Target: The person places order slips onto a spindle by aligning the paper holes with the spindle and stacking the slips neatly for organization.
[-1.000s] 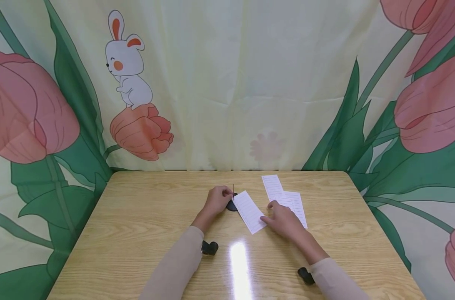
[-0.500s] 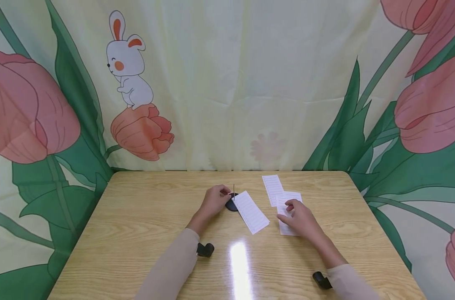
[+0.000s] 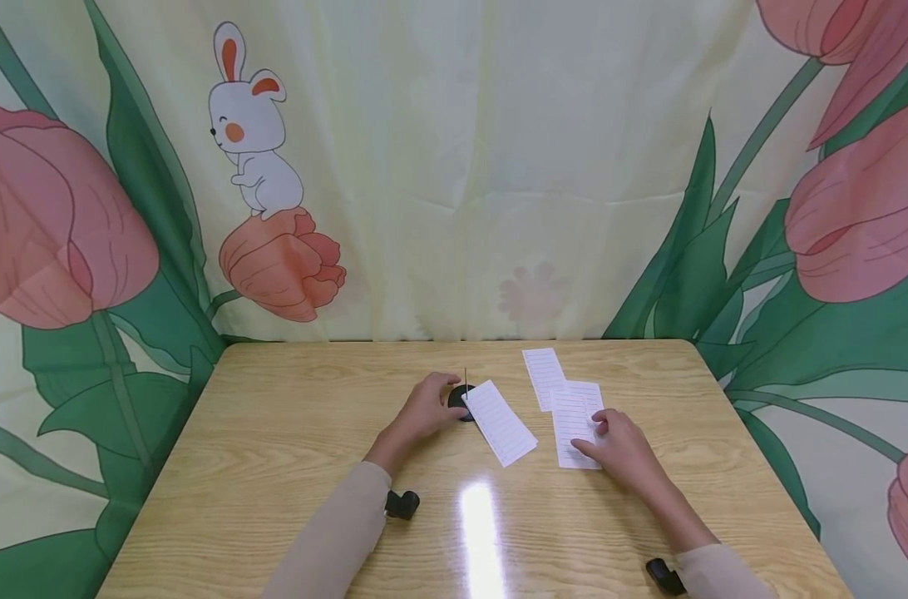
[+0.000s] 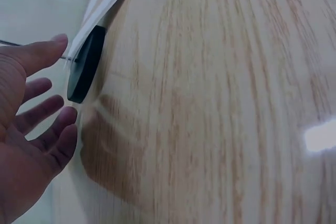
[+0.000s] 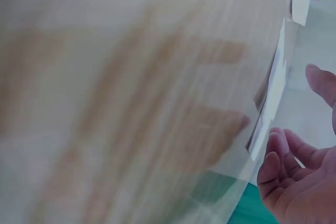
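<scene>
A paper spike stands near the back middle of the table, with a round black base (image 3: pixel 459 409) and a thin upright rod. A white lined slip (image 3: pixel 501 426) sits over its base at the rod and slants toward the front right; a second edge shows at its lower corner. Around the base's left side, my left hand (image 3: pixel 422 409) spreads thumb and fingers loosely, gripping nothing visible; the left wrist view shows the thumb (image 4: pixel 44 53) near the rod. My right hand (image 3: pixel 626 449) hovers with relaxed fingers by the right edge of another lined slip (image 3: pixel 572 424), apparently holding nothing.
Farther back, one more slip (image 3: pixel 541 373) lies partly under the front ones. The wooden table (image 3: pixel 289 416) ends at a flower-and-rabbit curtain (image 3: pixel 424 166). Bright glare (image 3: pixel 482 532) marks the front middle.
My right hand has left the slip at the spike and moved right, uncovering the loose slips; one now lies nearer the front. My left fingers have spread apart from the rod.
</scene>
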Available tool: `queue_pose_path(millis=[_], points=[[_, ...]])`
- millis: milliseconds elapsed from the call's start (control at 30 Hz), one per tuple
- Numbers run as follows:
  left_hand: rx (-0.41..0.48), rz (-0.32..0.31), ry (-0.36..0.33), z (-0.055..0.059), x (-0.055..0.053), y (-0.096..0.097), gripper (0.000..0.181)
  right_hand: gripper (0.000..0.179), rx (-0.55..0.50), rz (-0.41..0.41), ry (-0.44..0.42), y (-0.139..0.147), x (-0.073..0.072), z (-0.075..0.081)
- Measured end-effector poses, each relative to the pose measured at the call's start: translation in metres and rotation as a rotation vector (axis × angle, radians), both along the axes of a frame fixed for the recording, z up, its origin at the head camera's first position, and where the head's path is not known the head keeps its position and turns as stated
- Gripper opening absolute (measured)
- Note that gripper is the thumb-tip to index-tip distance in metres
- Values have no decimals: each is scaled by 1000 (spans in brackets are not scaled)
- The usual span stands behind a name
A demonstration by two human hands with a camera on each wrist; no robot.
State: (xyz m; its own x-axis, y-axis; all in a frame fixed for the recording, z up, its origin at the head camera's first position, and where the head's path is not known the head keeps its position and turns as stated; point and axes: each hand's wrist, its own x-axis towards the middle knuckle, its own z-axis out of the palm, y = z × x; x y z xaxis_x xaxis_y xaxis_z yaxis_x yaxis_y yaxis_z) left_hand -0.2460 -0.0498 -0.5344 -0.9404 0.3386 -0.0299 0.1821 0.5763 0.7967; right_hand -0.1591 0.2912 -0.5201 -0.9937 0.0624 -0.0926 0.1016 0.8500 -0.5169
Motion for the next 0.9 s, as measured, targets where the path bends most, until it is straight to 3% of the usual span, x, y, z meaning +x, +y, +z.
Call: queue_pose_path(millis=[367, 500, 900], points=[[-33, -13, -8, -7, -1, 0, 70, 67, 79, -4, 46, -2, 14, -7], [-42, -13, -25, -9, -1, 1, 69, 65, 98, -5, 38, -3, 14, -8], [-83, -20, 10, -11, -1, 1, 65, 50, 71, 59, 9, 4, 10, -6]])
